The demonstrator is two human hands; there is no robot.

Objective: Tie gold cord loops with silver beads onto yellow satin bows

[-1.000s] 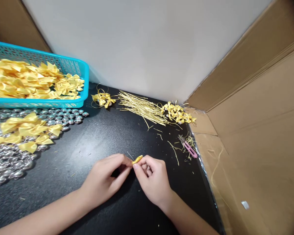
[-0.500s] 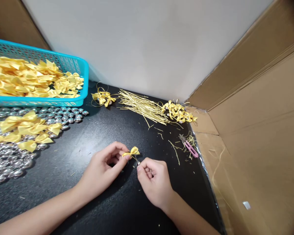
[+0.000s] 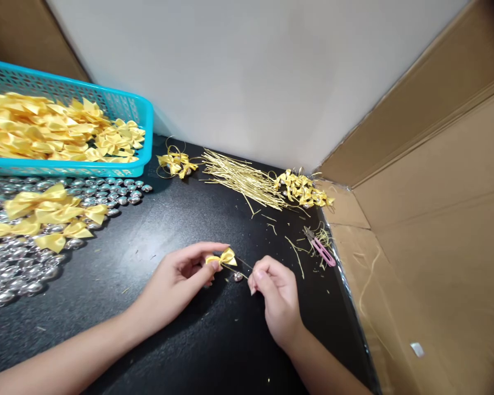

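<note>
Between the thumb and fingers of my left hand [image 3: 185,272] is a small yellow ribbon bow [image 3: 226,257]. Thin gold cord [image 3: 242,272] runs from the bow toward my right hand [image 3: 276,293], whose thumb and index finger pinch it. A shiny silver bead [image 3: 237,277] hangs or rests at the cord between the two hands; whether it touches the table I cannot tell. The ends of the cord are hidden in my right fingers.
A turquoise basket [image 3: 146,137] of yellow bows stands at the left. Silver beads [image 3: 20,280] with loose bows [image 3: 51,211] spread before it. Cut gold cords [image 3: 242,178] lie by the wall between finished bow clusters [image 3: 302,189]. Pink thread snips [image 3: 323,249] sit near the right edge.
My right hand has moved to the right, away from the bow, drawing the cord out. The silver bead that was at its fingertips now shows between the hands.
</note>
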